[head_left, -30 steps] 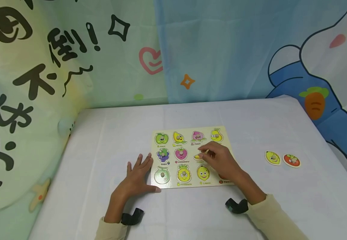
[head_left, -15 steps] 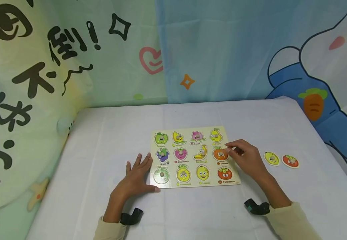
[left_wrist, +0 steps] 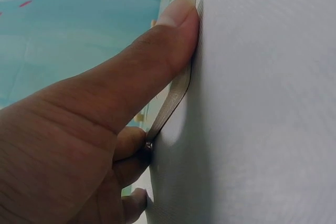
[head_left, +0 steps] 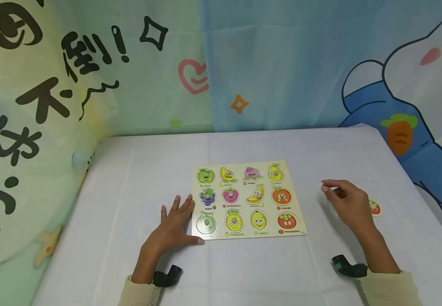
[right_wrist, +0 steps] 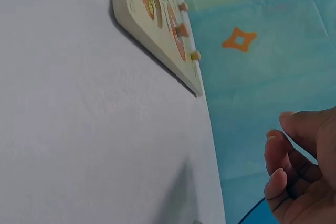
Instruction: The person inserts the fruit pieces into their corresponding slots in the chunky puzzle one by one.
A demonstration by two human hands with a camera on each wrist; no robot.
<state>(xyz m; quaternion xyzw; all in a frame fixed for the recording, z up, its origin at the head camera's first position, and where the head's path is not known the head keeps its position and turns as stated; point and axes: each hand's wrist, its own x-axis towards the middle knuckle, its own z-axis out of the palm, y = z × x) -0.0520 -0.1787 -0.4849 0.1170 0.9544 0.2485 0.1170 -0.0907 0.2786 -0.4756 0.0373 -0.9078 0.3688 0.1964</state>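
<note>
A cream fruit puzzle board [head_left: 243,208] with pictures of several fruits lies flat on the table. My left hand [head_left: 175,225] is spread at its lower left corner, fingertips at the left side and thumb along the front edge. In the left wrist view the thumb [left_wrist: 157,40] presses against the board's edge [left_wrist: 176,95]. My right hand [head_left: 348,206] hovers right of the board, thumb and fingers loosely bent, nothing seen between them. Behind it shows part of a red persimmon puzzle piece [head_left: 375,208]; the yellow lemon piece is hidden by this hand.
Peg knobs [right_wrist: 182,30] stick up from fruit pieces set in the board. A white cloth [head_left: 243,272] covers the table, and a printed curtain [head_left: 282,63] hangs behind it. Both wrists carry small black cameras [head_left: 167,276].
My right hand has moved from over the banana, past the orange, to the right off the board, uncovering the banana, orange and persimmon pictures. It now covers the loose lemon piece. My left hand stays put.
</note>
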